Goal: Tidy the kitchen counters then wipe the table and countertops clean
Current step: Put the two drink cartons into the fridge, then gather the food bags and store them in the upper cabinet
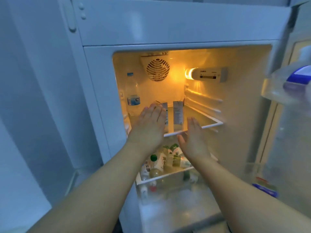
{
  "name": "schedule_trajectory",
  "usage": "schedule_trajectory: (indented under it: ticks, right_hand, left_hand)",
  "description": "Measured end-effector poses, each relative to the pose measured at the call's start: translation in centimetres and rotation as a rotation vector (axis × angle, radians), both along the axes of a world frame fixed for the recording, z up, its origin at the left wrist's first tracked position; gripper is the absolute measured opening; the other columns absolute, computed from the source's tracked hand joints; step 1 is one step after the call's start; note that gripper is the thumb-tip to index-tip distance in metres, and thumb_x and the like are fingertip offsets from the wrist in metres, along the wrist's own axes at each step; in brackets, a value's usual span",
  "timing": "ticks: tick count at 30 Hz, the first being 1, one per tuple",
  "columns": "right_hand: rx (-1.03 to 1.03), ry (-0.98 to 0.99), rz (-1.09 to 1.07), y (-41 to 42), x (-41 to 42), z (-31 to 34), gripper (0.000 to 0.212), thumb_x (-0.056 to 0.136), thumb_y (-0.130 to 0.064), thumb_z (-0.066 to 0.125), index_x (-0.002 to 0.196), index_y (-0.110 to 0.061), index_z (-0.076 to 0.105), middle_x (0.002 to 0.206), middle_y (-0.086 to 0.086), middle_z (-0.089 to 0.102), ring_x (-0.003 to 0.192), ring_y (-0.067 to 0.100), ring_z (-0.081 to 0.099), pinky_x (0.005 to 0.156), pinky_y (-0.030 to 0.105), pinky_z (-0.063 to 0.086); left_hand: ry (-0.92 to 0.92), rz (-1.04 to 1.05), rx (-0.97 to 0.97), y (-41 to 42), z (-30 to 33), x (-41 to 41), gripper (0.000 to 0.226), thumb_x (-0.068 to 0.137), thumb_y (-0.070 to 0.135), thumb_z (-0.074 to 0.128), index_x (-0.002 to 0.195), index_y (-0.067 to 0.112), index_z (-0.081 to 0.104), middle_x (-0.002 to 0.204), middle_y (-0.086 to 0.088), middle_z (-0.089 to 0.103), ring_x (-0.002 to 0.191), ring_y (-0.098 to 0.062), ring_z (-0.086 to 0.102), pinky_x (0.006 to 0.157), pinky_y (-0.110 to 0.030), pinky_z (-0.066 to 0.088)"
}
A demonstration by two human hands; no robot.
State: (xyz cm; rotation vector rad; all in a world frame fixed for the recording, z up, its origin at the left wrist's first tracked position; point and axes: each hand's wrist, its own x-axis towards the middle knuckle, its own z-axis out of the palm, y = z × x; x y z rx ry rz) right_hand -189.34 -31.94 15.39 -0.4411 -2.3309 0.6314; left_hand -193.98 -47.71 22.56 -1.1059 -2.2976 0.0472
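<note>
Reaching into lit white fridge (pixel 97 68): left hand (pixel 149 125) & right hand (pixel 193 140) flat, holding nothing. Nudge grey-white cartons (pixel 178 113) back from glass shelf (pixel 210 122) front edge w/o tipping.

**Open fridge: two shelves and their load**

The upper clear glass shelf with a white front trim (pixel 211 123) carries a tall clear plastic water bottle with a blue label (pixel 133 95) upright at its far left. Two narrow grey-printed cartons (pixel 178 113) stand upright near the middle, close together but apart. The right half of this shelf shows bare glass.

The lower glass shelf with a white edge (pixel 168 175) is crowded with small white bottles and cartons with green caps (pixel 161 161), packed together; their exact number cannot be told.
</note>
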Motion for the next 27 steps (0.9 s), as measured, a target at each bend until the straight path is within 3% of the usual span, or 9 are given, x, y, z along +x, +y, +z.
schedule_trajectory:
  ticks: [3, 6, 8, 13, 16, 21, 27]
  right_hand:
    - [-0.013, 0.009, 0.030, -2.2, 2.1, -1.6, 0.073, 0.093, -0.021, 0.058, 0.152, -0.008, 0.018, 0.160, 0.010, 0.017, 0.147, 0.025, 0.014, 0.121, 0.039, 0.012]
    - [-0.021, 0.034, 0.057, -4.6, 4.1, -3.2, 0.070, 0.092, -0.020, 0.059, 0.151, -0.007, 0.023, 0.158, 0.010, 0.022, 0.146, 0.026, 0.018, 0.120, 0.039, 0.016]
    - [0.011, 0.071, 0.087, -6.5, 5.2, -4.3, 0.065, 0.092, -0.019, 0.058, 0.148, -0.006, 0.029, 0.155, 0.011, 0.029, 0.144, 0.026, 0.024, 0.119, 0.039, 0.020]
    - [0.196, 0.115, 0.261, -11.4, 7.8, -7.3, 0.057, 0.090, -0.019, 0.054, 0.143, -0.004, 0.039, 0.150, 0.012, 0.036, 0.139, 0.028, 0.033, 0.116, 0.041, 0.027]
    - [0.315, 0.070, 0.406, -15.1, 8.5, -9.2, 0.058, 0.088, -0.022, 0.047, 0.141, -0.003, 0.041, 0.147, 0.015, 0.040, 0.136, 0.031, 0.037, 0.113, 0.047, 0.031]
    - [0.362, 0.034, 0.548, -20.9, 8.3, -11.0, 0.058, 0.085, -0.017, 0.064, 0.138, -0.004, 0.045, 0.144, 0.013, 0.042, 0.132, 0.029, 0.039, 0.115, 0.041, 0.028]
    - [0.364, 0.011, 0.725, -28.1, 6.9, -12.0, 0.060, 0.084, -0.013, 0.066, 0.138, 0.000, 0.044, 0.143, 0.016, 0.044, 0.132, 0.029, 0.037, 0.117, 0.042, 0.022]
  left_hand:
    - [-0.002, -0.083, 0.003, -1.3, -0.9, 3.2, 0.078, 0.088, 0.039, 0.004, 0.146, -0.003, 0.037, 0.152, -0.021, 0.037, 0.145, -0.037, 0.025, 0.118, -0.043, 0.005]
    - [0.099, -0.059, 0.044, -4.3, -3.2, 5.0, 0.052, 0.093, 0.022, 0.038, 0.137, -0.003, 0.050, 0.139, -0.021, 0.053, 0.136, -0.039, 0.042, 0.116, -0.047, 0.021]
    - [0.146, -0.072, 0.101, -6.9, -4.9, 5.6, 0.052, 0.091, 0.016, 0.054, 0.139, -0.003, 0.048, 0.142, -0.020, 0.050, 0.137, -0.038, 0.041, 0.118, -0.049, 0.025]
    - [0.130, -0.136, 0.115, -14.4, -8.2, 7.1, 0.052, 0.100, 0.023, 0.039, 0.147, 0.001, 0.038, 0.155, -0.015, 0.035, 0.146, -0.031, 0.027, 0.121, -0.045, 0.016]
    - [0.034, -0.022, 0.125, -19.8, -10.9, 8.0, 0.053, 0.100, 0.025, 0.038, 0.147, 0.000, 0.037, 0.156, -0.014, 0.033, 0.146, -0.029, 0.027, 0.119, -0.048, 0.020]
    - [-0.073, 0.199, 0.114, -27.8, -14.0, 9.5, 0.054, 0.099, 0.026, 0.038, 0.146, -0.001, 0.039, 0.152, -0.017, 0.039, 0.143, -0.032, 0.032, 0.118, -0.047, 0.023]
    - [-0.175, 0.427, 0.161, -35.1, -16.8, 11.9, 0.056, 0.100, 0.029, 0.031, 0.146, -0.002, 0.038, 0.152, -0.017, 0.038, 0.143, -0.032, 0.030, 0.119, -0.047, 0.022]
